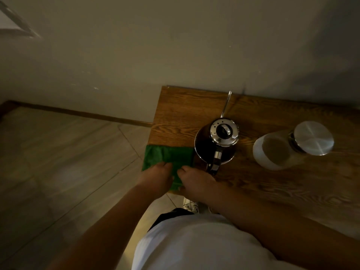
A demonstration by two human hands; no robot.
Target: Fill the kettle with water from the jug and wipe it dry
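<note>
White shirt [194, 246] fills bottom of frame. Both hands on green cloth [171, 156] at desk [272, 188] left corner: left hand [155, 180] and right hand [194, 182] side by side, fingers pressed flat on the cloth, not clamped. Kettle [216, 143] upright, lid on, touching the cloth's right edge, spout toward wall. Jug [292, 147] stands further right, apart from kettle, metal lid on.

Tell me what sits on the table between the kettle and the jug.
Nothing: in the head view, only bare wooden table shows between the kettle and the jug; they stand apart.
</note>
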